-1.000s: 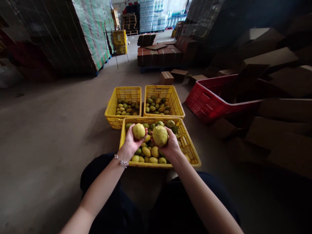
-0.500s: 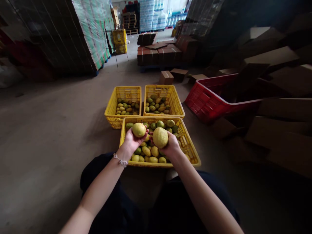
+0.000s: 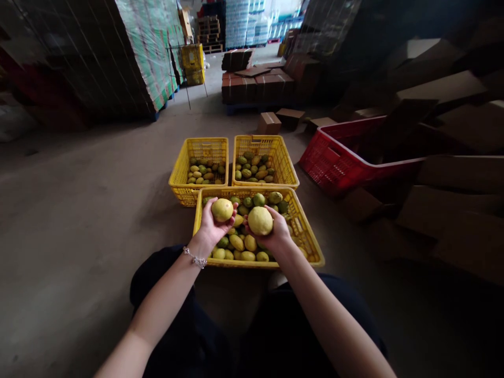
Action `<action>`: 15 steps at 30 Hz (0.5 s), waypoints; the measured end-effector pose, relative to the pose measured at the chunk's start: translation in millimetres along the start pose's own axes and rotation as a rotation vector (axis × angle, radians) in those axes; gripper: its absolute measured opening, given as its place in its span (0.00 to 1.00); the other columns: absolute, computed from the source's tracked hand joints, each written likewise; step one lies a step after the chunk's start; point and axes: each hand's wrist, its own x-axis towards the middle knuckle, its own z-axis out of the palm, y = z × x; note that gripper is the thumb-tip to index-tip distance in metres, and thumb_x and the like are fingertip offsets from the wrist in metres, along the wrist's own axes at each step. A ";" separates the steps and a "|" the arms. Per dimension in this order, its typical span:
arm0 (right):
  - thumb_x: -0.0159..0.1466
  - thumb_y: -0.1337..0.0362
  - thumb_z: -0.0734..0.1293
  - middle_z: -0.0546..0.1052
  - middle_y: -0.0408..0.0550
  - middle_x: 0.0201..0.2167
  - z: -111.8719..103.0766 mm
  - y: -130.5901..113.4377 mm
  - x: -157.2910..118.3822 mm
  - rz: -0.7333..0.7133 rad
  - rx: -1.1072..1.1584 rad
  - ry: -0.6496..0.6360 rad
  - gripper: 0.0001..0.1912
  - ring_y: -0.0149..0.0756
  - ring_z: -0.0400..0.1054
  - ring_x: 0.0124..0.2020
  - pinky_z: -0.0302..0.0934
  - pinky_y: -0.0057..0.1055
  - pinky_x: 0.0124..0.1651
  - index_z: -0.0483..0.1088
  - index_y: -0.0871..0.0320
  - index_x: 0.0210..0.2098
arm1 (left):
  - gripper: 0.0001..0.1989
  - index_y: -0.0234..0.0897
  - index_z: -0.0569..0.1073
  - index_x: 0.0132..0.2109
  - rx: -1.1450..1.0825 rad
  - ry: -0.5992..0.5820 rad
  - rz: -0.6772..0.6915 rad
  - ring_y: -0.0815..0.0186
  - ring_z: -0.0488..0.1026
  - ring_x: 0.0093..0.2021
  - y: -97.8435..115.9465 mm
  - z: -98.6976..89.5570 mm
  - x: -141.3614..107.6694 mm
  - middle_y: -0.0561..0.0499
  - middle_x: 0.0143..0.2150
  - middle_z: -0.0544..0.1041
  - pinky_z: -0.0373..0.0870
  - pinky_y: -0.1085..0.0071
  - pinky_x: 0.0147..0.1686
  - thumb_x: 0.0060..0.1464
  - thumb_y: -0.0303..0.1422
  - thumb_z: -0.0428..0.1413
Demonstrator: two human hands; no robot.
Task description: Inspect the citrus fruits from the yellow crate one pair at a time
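My left hand (image 3: 212, 223) cups a smooth yellow lemon (image 3: 222, 210), fingers curled beneath it and thumb along its side. In my right hand (image 3: 277, 228) is a larger, paler, rounder lemon (image 3: 260, 221), gripped from the right. Both fruits are held up side by side, a little apart, over the nearest yellow crate (image 3: 303, 226). That crate holds many lemons (image 3: 237, 242), yellow toward me and greener at the far side. My hands and forearms hide part of its contents.
Behind it stand two smaller yellow crates, left (image 3: 179, 178) and right (image 3: 289, 170), with green-yellow fruit inside. A red crate (image 3: 334, 163) and cardboard boxes (image 3: 452, 194) crowd the right. Bundled cardboard (image 3: 255, 86) lies on a pallet ahead; wrapped stacks (image 3: 145, 52) rise at left.
Both lemons have been turned slightly in my hands. The left one has shifted a little left, and the right one now shows a smoother side. Both remain held.
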 end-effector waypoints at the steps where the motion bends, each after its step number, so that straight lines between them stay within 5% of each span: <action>1: 0.65 0.58 0.56 0.74 0.48 0.19 -0.6 0.0 1.6 0.018 -0.003 0.000 0.14 0.38 0.71 0.22 0.69 0.35 0.24 0.67 0.59 0.31 | 0.13 0.31 0.72 0.38 0.007 0.001 -0.004 0.65 0.74 0.27 -0.5 -0.2 0.7 0.42 0.33 0.78 0.71 0.74 0.22 0.56 0.37 0.50; 9: 0.64 0.62 0.59 0.75 0.48 0.20 -0.5 -3.1 3.6 -0.050 0.070 -0.051 0.10 0.37 0.71 0.23 0.69 0.32 0.25 0.69 0.60 0.33 | 0.14 0.31 0.71 0.40 -0.041 0.138 -0.036 0.63 0.76 0.31 -5.1 3.3 9.1 0.43 0.30 0.75 0.76 0.71 0.27 0.61 0.33 0.42; 15: 0.63 0.63 0.61 0.75 0.47 0.19 0.6 -4.2 -0.9 -0.047 0.094 -0.073 0.08 0.36 0.71 0.22 0.70 0.31 0.25 0.69 0.61 0.32 | 0.13 0.30 0.70 0.39 -0.070 0.081 -0.029 0.63 0.75 0.33 -4.8 5.3 7.2 0.42 0.32 0.74 0.75 0.74 0.26 0.61 0.34 0.44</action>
